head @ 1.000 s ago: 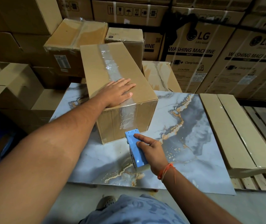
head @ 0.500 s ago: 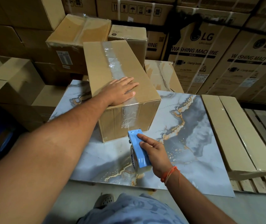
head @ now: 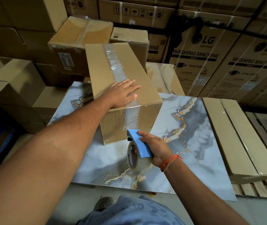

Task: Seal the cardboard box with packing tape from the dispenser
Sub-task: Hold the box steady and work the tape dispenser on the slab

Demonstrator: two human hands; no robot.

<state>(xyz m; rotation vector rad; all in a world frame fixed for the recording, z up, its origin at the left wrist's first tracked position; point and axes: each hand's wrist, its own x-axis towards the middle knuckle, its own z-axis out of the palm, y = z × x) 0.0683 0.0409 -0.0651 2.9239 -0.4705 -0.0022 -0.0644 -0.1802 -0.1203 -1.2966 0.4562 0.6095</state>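
A long brown cardboard box (head: 100, 75) lies on a marble-patterned table (head: 194, 137). A strip of clear tape (head: 113, 62) runs along its top seam and down its near end face. My left hand (head: 123, 93) lies flat on the box top near the front edge, fingers spread over the tape. My right hand (head: 155, 146) grips a blue tape dispenser (head: 139, 143) with a clear roll under it, just in front of the box's near face. The dispenser's nose sits at the lower end of the tape strip.
Stacked cartons, some printed for washing machines (head: 199, 59), fill the back and left. A flat long box (head: 236, 137) lies on a slatted pallet at the right of the table. An open carton (head: 7, 78) stands at the left. My shoe (head: 104, 202) shows below the table edge.
My right hand has tilted the dispenser so that its roll now shows and drawn it slightly back from the box face. My left hand stays pressed on the box top.
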